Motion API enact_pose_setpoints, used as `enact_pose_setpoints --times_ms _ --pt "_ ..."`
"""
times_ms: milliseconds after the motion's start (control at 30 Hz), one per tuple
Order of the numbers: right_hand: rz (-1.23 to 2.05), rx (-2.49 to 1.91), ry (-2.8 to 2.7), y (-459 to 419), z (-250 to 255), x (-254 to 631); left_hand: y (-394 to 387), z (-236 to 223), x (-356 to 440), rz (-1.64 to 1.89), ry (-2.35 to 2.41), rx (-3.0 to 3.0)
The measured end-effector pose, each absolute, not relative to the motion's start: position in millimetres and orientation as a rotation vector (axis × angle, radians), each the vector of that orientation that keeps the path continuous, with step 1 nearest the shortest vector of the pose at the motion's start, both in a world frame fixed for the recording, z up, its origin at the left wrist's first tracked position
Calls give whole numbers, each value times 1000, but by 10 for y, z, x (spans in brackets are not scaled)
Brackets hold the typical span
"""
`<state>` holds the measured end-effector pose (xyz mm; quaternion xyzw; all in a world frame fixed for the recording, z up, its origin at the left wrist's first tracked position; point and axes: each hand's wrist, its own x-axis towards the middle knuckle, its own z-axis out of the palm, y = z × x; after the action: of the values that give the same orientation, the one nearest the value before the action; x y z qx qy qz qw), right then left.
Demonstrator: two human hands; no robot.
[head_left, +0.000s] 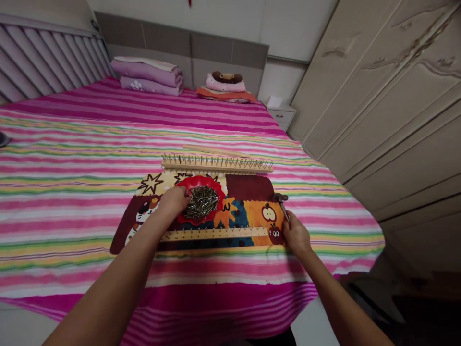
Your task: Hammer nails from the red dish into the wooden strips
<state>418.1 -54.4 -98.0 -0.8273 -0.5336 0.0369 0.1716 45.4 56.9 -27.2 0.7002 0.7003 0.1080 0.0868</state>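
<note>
My left hand [175,201] reaches over the left rim of a red scalloped bowl [222,196] full of loose nails [203,202]. Its fingers are curled together at the nails, and what they hold is hidden. In my right hand [297,234] is a hammer [284,206], gripped by its handle with the head pointing away from me. Between my hands, near the mat's front edge, lies a wooden strip [216,234] with a row of nails standing along it. The bowl rests on a patterned mat [248,187] behind this strip.
Beyond the mat, wooden strips [216,166] bristle with upright nails, and a plain thin strip [212,151] lies behind them. All rests on a striped bed sheet [72,158]. Folded bedding [147,74] sits by the headboard; a wardrobe [378,105] stands at the right.
</note>
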Motion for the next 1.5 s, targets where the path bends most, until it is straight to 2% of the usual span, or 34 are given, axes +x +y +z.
enact_pose_setpoints --times_ms 400,667,767,933,1067,1333,1500 --pt "115 -2343 -1531 -553 -989 4189 823 -296 424 59 1907 2053" --pt "106 -2335 -1529 -554 -966 4176 802 -136 612 -231 2105 2041" --pt "106 -2331 -1515 -553 -966 4169 805 -103 561 -171 2041 2004" --pt "96 -2353 -1535 -547 -980 4166 762 -127 375 259 1878 1717" --pt "86 -2373 -1538 -542 -991 4170 730 -152 304 400 1792 1686" --pt "58 -2389 -1525 -543 -988 4157 724 -166 364 17 1719 2045" --pt "77 -2385 -1522 -543 -960 4136 680 -110 387 -52 1708 2222"
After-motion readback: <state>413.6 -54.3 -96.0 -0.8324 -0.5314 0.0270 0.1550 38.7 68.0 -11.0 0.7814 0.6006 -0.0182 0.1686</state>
